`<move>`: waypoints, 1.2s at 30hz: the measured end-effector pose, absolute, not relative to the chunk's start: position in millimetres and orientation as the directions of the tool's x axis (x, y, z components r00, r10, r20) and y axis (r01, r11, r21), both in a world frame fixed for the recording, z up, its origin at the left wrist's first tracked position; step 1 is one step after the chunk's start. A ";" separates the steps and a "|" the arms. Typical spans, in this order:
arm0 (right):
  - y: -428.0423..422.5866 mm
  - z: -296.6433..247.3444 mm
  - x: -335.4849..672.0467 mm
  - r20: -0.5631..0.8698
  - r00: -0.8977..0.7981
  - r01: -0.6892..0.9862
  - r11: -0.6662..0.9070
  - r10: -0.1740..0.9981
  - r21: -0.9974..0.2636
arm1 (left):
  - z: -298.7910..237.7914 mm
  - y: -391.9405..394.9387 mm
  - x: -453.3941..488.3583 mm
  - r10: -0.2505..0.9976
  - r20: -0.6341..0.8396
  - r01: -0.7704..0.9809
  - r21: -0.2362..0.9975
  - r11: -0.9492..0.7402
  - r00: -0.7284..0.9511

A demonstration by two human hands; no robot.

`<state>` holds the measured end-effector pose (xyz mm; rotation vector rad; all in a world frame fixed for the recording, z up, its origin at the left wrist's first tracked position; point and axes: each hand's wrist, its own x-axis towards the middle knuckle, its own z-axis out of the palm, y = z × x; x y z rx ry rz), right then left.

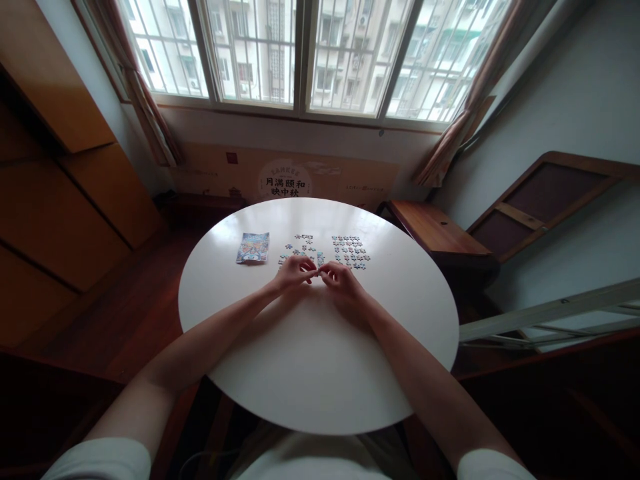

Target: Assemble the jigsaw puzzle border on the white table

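My left hand (295,271) and my right hand (342,277) meet above the middle of the white table (310,367). Both have thumb and finger closed in a pinch around small jigsaw puzzle pieces (319,272), largely hidden by the fingertips. Just beyond the fingers, a few puzzle pieces (321,256) appear to lie joined in a short strip. Loose puzzle pieces (289,247) are scattered behind my left hand. To the right, more puzzle pieces (350,250) lie spread in rough rows. A colourful picture sheet or packet (253,248) rests flat on the left.
Beyond the round table stand a brown printed board (320,173) and a barred window (300,53). A wooden side table (437,227) is at the right, near a leaning wooden frame (545,200). Wooden cabinets (105,207) line the left.
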<state>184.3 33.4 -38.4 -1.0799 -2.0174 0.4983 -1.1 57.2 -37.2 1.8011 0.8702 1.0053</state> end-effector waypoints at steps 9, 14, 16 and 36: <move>43.7 -45.7 193.8 0.421 -0.237 0.557 0.478 0.876 -0.680 | -34.5 47.6 1.2 0.810 0.374 0.582 0.565 -0.585 0.451; 44.9 -47.9 196.2 0.376 -0.192 0.594 0.412 0.906 -0.690 | -32.2 37.2 3.4 0.763 0.328 0.668 0.368 -0.646 0.557; 44.1 -46.9 195.1 0.383 -0.187 0.621 0.411 0.905 -0.667 | -33.3 35.2 4.4 0.750 0.327 0.664 0.350 -0.661 0.575; 40.4 -40.8 194.5 0.399 -0.215 0.683 0.429 0.891 -0.591 | -34.8 28.9 7.0 0.781 0.284 0.728 0.288 -0.623 0.556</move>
